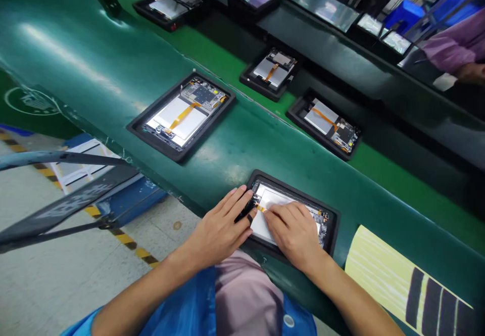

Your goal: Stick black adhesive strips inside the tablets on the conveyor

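On the green bench [227,155], an opened tablet [262,226] lies in a black tray [334,236] in front of the person. The left hand's [226,225] fingers stretch out, slightly apart, over the tray's left end. The right hand's [296,231] fingers bend down at an orange strip [261,208]; from here I can't tell whether they pinch it. 1 other opened tablet [184,117] sits farther left.

On my feed I have a green bench [94,68] bearing two black trays [155,145] [335,232] and a black-striped yellow sheet [379,265].
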Action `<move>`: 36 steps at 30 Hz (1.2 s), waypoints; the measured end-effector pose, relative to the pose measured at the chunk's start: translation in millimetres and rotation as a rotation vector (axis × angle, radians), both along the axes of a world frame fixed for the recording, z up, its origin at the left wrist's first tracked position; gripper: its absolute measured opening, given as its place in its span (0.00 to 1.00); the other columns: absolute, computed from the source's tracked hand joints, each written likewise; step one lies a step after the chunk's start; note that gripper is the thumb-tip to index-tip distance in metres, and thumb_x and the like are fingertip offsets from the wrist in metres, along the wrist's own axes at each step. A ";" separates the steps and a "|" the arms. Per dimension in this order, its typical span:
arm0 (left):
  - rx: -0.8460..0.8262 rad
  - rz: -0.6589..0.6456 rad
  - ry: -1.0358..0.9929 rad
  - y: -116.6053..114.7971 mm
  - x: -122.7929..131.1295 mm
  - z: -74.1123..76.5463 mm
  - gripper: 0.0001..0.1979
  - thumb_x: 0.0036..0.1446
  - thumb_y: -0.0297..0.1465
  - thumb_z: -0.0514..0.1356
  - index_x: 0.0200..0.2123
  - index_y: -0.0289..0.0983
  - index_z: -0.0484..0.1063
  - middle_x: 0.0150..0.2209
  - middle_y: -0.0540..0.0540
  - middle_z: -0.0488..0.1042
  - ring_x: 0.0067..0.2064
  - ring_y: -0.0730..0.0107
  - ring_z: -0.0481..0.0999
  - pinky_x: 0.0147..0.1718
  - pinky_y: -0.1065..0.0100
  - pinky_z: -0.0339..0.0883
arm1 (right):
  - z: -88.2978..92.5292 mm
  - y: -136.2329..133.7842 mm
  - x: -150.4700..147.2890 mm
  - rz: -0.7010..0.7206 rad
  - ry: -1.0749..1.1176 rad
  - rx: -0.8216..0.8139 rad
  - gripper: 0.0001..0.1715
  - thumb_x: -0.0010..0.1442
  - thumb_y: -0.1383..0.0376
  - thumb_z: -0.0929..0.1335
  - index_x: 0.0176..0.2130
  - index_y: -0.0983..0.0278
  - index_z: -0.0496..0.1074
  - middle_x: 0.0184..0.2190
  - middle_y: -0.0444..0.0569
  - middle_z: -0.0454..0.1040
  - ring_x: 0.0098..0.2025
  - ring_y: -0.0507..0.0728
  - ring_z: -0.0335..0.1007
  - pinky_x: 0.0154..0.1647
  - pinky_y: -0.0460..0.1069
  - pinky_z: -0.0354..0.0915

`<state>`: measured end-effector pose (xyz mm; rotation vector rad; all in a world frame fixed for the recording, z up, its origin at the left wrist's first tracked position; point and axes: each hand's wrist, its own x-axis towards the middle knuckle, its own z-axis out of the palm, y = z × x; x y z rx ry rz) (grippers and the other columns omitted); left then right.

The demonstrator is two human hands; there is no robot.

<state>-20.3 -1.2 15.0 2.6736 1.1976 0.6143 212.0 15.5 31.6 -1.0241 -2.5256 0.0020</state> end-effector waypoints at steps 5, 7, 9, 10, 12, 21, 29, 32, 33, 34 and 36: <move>0.032 0.011 0.006 0.5 0.9 -0.6 0.17 0.66 0.33 0.60 0.55 0.31 0.74 0.66 0.28 0.67 0.71 0.44 0.61 0.67 0.48 0.64 | -0.4 1.4 -3.1 -0.001 -0.003 -0.028 0.07 0.70 0.71 0.68 0.45 0.66 0.77 0.40 0.50 0.81 0.39 0.56 0.72 0.44 0.54 0.62; 0.044 0.010 0.008 0.5 0.9 0.2 0.17 0.67 0.33 0.60 0.54 0.30 0.75 0.65 0.28 0.68 0.71 0.43 0.61 0.67 0.48 0.64 | -0.6 2.1 -3.9 0.004 -0.019 -0.045 0.07 0.71 0.70 0.67 0.46 0.65 0.76 0.39 0.49 0.80 0.39 0.56 0.72 0.44 0.54 0.62; 0.052 0.011 0.010 0.4 0.9 0.5 0.17 0.67 0.33 0.60 0.54 0.30 0.75 0.65 0.28 0.68 0.71 0.43 0.61 0.67 0.48 0.64 | -1.3 2.4 -3.1 0.023 -0.045 -0.061 0.09 0.72 0.69 0.66 0.48 0.65 0.76 0.40 0.49 0.80 0.39 0.56 0.71 0.45 0.54 0.62; 0.055 0.012 0.009 0.3 0.8 0.4 0.17 0.67 0.33 0.60 0.54 0.30 0.75 0.65 0.28 0.69 0.71 0.43 0.61 0.67 0.48 0.64 | -1.9 2.5 -2.1 0.037 -0.060 -0.068 0.10 0.72 0.69 0.66 0.50 0.65 0.76 0.41 0.50 0.80 0.40 0.56 0.71 0.46 0.54 0.62; 0.056 0.016 0.006 0.2 0.8 -0.1 0.17 0.67 0.33 0.60 0.54 0.30 0.75 0.64 0.28 0.69 0.71 0.44 0.62 0.67 0.49 0.64 | -3.0 2.7 0.6 0.067 -0.086 -0.083 0.12 0.72 0.70 0.65 0.52 0.65 0.75 0.42 0.51 0.80 0.41 0.57 0.71 0.47 0.54 0.62; 0.050 0.008 -0.004 0.3 -0.5 -1.3 0.17 0.67 0.33 0.59 0.54 0.30 0.75 0.64 0.28 0.69 0.71 0.43 0.60 0.66 0.48 0.65 | 0.0 12.6 9.8 0.177 -0.112 -0.137 0.17 0.73 0.71 0.61 0.55 0.66 0.74 0.45 0.52 0.79 0.45 0.58 0.69 0.53 0.56 0.61; 0.043 0.002 -0.009 0.9 -2.9 -1.0 0.17 0.67 0.32 0.60 0.54 0.30 0.75 0.64 0.27 0.69 0.70 0.41 0.63 0.65 0.46 0.67 | -3.5 18.1 13.7 0.156 -0.146 -0.159 0.19 0.69 0.71 0.67 0.57 0.60 0.73 0.49 0.51 0.78 0.49 0.59 0.69 0.55 0.57 0.61; 0.036 0.005 -0.009 0.7 -4.7 -0.9 0.18 0.66 0.33 0.61 0.55 0.30 0.75 0.65 0.28 0.69 0.71 0.42 0.62 0.65 0.47 0.66 | -2.9 18.0 14.8 0.177 -0.168 -0.165 0.21 0.68 0.71 0.66 0.59 0.61 0.72 0.49 0.51 0.78 0.50 0.59 0.68 0.56 0.57 0.60; 0.031 0.006 -0.008 0.7 -5.3 -1.0 0.18 0.66 0.33 0.61 0.55 0.30 0.74 0.65 0.28 0.68 0.71 0.42 0.62 0.66 0.47 0.66 | -2.2 18.4 15.2 0.188 -0.176 -0.167 0.21 0.68 0.71 0.66 0.59 0.61 0.72 0.49 0.51 0.78 0.50 0.59 0.68 0.57 0.58 0.60; 0.025 0.006 -0.008 0.7 -5.8 -1.2 0.17 0.66 0.33 0.61 0.55 0.31 0.75 0.65 0.28 0.68 0.71 0.42 0.62 0.66 0.47 0.66 | -1.5 19.1 15.6 0.199 -0.182 -0.167 0.22 0.68 0.72 0.66 0.59 0.62 0.72 0.49 0.52 0.78 0.50 0.60 0.68 0.57 0.58 0.60; 0.014 0.005 -0.015 0.9 -6.8 -1.6 0.17 0.66 0.32 0.61 0.55 0.31 0.75 0.65 0.28 0.68 0.71 0.42 0.62 0.66 0.47 0.65 | 0.1 21.0 16.2 0.208 -0.181 -0.161 0.22 0.68 0.72 0.66 0.59 0.63 0.72 0.49 0.52 0.78 0.50 0.60 0.67 0.57 0.59 0.59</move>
